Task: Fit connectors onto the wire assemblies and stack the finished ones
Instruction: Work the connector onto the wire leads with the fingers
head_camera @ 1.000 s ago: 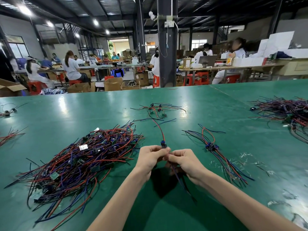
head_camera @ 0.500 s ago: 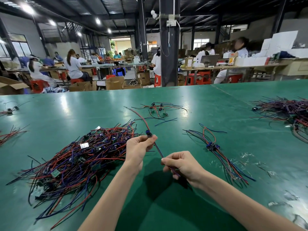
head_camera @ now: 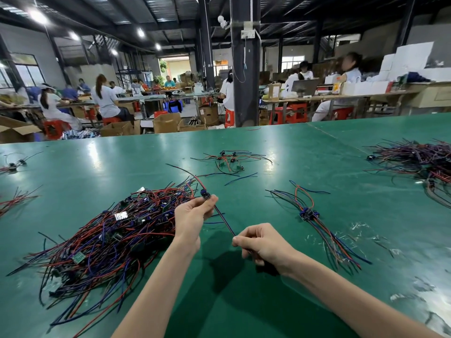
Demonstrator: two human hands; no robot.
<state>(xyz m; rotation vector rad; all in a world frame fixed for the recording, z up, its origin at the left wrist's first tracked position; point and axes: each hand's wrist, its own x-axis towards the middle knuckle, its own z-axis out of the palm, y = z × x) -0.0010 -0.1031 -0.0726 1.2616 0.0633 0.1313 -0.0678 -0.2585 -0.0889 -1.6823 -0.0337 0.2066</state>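
Note:
My left hand (head_camera: 192, 215) pinches a wire assembly (head_camera: 223, 217) just below its small dark connector (head_camera: 205, 194); red and dark leads rise from the connector toward the far left. My right hand (head_camera: 262, 242) grips the lower end of the same wires, pulled taut between both hands above the green table (head_camera: 244, 301). A big tangle of red, blue and black wire assemblies (head_camera: 105, 235) lies to the left. A small neat stack of finished assemblies with blue connectors (head_camera: 308, 214) lies to the right.
A few loose assemblies (head_camera: 230, 161) lie farther back at centre. Another large wire pile (head_camera: 419, 162) sits at the far right, and small wire bundles (head_camera: 14, 201) at the left edge. Wire scraps (head_camera: 361, 230) litter the right side. People work at benches beyond the table.
My hands, together at centre a second ago, have pulled apart: the left moved up and left with the connector, the right stayed low, stretching the wires between them.

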